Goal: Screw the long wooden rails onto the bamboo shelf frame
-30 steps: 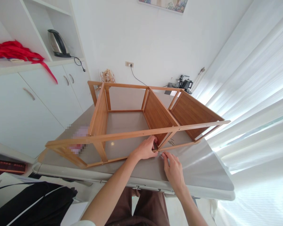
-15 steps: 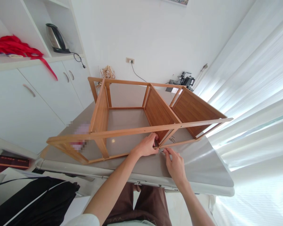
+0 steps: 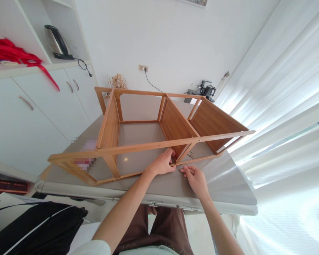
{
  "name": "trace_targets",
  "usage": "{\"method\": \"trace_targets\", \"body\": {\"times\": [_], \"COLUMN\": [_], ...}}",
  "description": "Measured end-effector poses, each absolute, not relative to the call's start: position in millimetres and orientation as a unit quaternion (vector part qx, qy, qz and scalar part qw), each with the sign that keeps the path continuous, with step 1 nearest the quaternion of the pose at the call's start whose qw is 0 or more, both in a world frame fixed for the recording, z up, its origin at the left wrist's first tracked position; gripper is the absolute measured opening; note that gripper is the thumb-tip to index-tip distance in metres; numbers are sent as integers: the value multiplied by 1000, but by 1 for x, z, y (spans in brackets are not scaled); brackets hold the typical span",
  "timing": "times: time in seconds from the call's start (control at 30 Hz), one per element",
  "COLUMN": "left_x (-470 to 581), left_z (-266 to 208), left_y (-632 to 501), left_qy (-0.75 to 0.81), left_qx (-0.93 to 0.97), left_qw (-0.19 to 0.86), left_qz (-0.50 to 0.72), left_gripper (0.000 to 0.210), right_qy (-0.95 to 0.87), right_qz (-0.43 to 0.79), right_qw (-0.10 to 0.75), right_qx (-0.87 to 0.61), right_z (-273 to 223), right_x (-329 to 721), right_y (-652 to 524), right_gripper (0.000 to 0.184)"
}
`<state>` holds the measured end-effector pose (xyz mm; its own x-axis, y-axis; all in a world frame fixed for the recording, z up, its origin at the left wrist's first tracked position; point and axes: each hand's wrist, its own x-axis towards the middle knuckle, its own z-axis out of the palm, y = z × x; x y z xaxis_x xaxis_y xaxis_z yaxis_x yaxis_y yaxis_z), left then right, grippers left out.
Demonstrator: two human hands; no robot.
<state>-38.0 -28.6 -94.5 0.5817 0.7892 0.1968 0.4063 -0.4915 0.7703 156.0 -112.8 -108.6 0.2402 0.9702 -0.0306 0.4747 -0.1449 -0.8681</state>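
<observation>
A wooden shelf unit [image 3: 149,146] lies on its side on the grey table [image 3: 215,187]. My left hand [image 3: 162,163] is closed around its lower near rail, where the middle shelf board [image 3: 177,124] meets it. Just to the right, my right hand [image 3: 196,180] pinches a thin bent metal hex key [image 3: 178,168] between thumb and forefinger. The key's tip is at the rail joint beside my left fingers; whether it sits in a screw head is too small to tell. Several long screws [image 3: 191,156] lie on the table behind the rail.
A blurred pinkish item [image 3: 86,154] lies inside the left end of the unit. Black kitchen appliances [image 3: 207,91] stand at the far side, with dried stalks [image 3: 118,81] at the back left. White curtains [image 3: 289,117] hang along the right, and a black bag [image 3: 37,226] is at lower left.
My right hand has shifted slightly, and the hex key points at a different angle against the joint. My left hand keeps its grip. The whole view has moved a little.
</observation>
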Motion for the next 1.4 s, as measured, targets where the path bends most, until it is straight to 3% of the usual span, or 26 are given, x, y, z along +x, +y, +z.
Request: {"method": "trace_targets", "body": {"times": [0.43,0.87,1.23,1.4], "left_x": [-38,-38,-38,-38], "left_z": [-93,-92,-86,-89], "left_y": [-30,-30,-32,-32], "left_qy": [368,371,377,372], "left_qx": [821,818,816,822], "left_qw": [346,351,358,345], "left_qz": [266,266,253,257], "left_gripper": [43,42,41,40], "right_qy": [-628,-673,-740,-730], "right_qz": [159,82,-82,-63], "right_qw": [374,342,233,252], "right_qx": [-664,-651,-626,-633], "right_z": [-116,-116,-106,-108], "right_x": [145,141,129,130], "right_y": [-127,-126,-126,-125], "right_gripper": [38,35,34,35]}}
